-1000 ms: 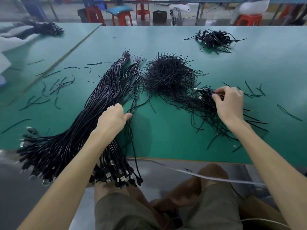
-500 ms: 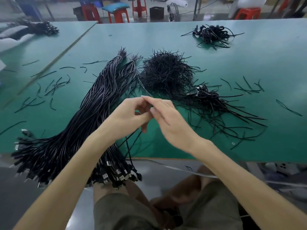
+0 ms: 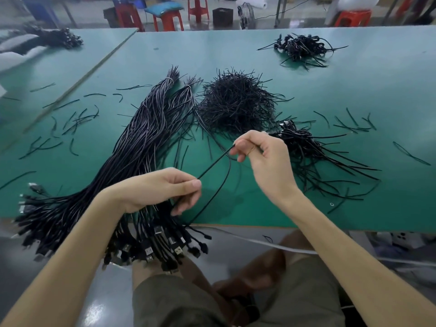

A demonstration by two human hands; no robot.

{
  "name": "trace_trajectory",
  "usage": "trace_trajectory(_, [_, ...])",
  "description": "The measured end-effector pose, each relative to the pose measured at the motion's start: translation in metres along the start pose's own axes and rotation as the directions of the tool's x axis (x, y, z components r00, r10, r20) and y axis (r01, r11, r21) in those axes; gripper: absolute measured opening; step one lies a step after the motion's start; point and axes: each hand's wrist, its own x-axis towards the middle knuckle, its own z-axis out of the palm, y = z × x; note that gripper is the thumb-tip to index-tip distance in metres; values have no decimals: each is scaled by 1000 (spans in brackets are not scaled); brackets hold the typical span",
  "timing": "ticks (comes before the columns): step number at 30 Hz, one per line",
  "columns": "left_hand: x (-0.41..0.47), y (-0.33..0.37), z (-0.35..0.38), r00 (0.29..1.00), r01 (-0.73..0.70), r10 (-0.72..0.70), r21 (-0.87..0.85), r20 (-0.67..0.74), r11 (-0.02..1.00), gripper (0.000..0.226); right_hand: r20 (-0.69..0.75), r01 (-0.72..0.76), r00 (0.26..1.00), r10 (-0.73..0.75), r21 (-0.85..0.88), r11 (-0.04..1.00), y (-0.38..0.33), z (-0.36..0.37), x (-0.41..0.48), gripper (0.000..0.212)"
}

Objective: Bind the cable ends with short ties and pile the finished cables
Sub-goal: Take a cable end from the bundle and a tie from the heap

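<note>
One thin black cable is stretched between my hands above the green table. My left hand pinches it near the front edge, and my right hand pinches it higher up, where it bends into a loop that drops toward the table edge. A thick bundle of long black cables lies diagonally on the left, its USB plugs hanging over the edge. A heap of short black ties sits behind my hands. Finished tied cables are piled at the right.
Another small pile of cables lies at the far right of the table. Loose ties are scattered on the left and the right. A second green table adjoins on the left. Red stools stand beyond. My knees are under the front edge.
My right hand came from the finished pile to meet my left at one cable. The hands have since drawn apart, pulling the cable taut between them.
</note>
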Motion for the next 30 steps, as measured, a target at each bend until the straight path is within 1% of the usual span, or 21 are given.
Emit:
trace_trajectory(3, [-8, -3, -3, 994, -49, 41, -77, -99, 996, 37, 44, -13, 999, 15, -48, 999, -3, 7, -2, 27])
trace_trajectory(6, [-12, 2, 4, 982, -121, 87, -198, -170, 973, 40, 208, -23, 977, 42, -94, 995, -9, 14, -1, 13])
trace_trajectory(7, [-11, 8, 7, 974, -164, 116, -255, -194, 953, 40, 255, -14, 966, 40, -103, 995, -12, 16, -1, 13])
trace_trajectory(9, [-7, 23, 7, 945, -269, 171, -365, -279, 891, 38, 287, 2, 958, 24, -92, 996, -18, 23, -4, 39])
trace_trajectory(11, [0, 37, 4, 915, -343, 205, -400, -348, 850, 39, 210, 37, 977, -20, -75, 997, -24, 24, -4, 68])
trace_trajectory(12, [5, 43, 3, 910, -347, 207, -385, -359, 855, 39, 148, 80, 987, -63, -109, 991, -28, 22, -3, 79])
trace_trajectory(13, [10, 47, 4, 914, -329, 199, -357, -354, 874, 40, 95, 136, 988, -119, -187, 973, -30, 17, 0, 87])
trace_trajectory(14, [16, 50, 5, 923, -294, 177, -328, -341, 898, 41, 72, 208, 978, -196, -311, 927, -32, 13, 4, 89])
trace_trajectory(15, [22, 50, 7, 934, -253, 149, -308, -324, 917, 42, 94, 297, 954, -286, -448, 843, -33, 8, 7, 87])
trace_trajectory(16, [27, 49, 10, 946, -211, 115, -306, -302, 929, 42, 164, 378, 923, -347, -543, 750, -33, 5, 10, 82])
trace_trajectory(17, [32, 47, 12, 958, -170, 83, -312, -275, 935, 42, 257, 441, 897, -359, -576, 688, -30, 3, 10, 75])
trace_trajectory(18, [36, 44, 13, 969, -133, 56, -315, -241, 940, 41, 337, 465, 884, -324, -574, 674, -26, 2, 7, 67])
trace_trajectory(19, [39, 40, 12, 979, -101, 40, -303, -202, 948, 40, 381, 460, 882, -277, -569, 681, -21, -1, 3, 57])
trace_trajectory(21, [40, 31, 8, 987, -92, 53, -259, -154, 961, 37, 362, 390, 910, -203, -578, 717, -8, -12, -7, 35])
trace_trajectory(22, [39, 25, 4, 982, -128, 83, -267, -172, 955, 34, 317, 325, 934, -164, -566, 758, -1, -20, -11, 27])
trace_trajectory(23, [37, 18, 0, 967, -188, 122, -308, -221, 933, 31, 269, 257, 955, -126, -532, 807, 5, -28, -14, 23])
trace_trajectory(25, [31, 4, -6, 920, -328, 184, -423, -347, 844, 28, 208, 173, 975, -83, -466, 867, 13, -39, -20, 17])
trace_trajectory(27, [29, -3, -8, 896, -401, 193, -541, -401, 740, 30, 207, 119, 978, -41, -379, 918, 13, -39, -29, 18])
trace_trajectory(28, [30, -4, -6, 893, -418, 187, -602, -409, 680, 31, 217, 65, 976, 2, -300, 952, 11, -36, -35, 19])
trace_trajectory(29, [32, -3, -3, 896, -427, 175, -685, -408, 590, 31, 232, 5, 972, 46, -212, 977, 7, -32, -41, 20])
trace_trajectory(30, [35, 0, 1, 907, -417, 153, -788, -392, 453, 32, 252, -40, 965, 76, -144, 989, 4, -28, -47, 21])
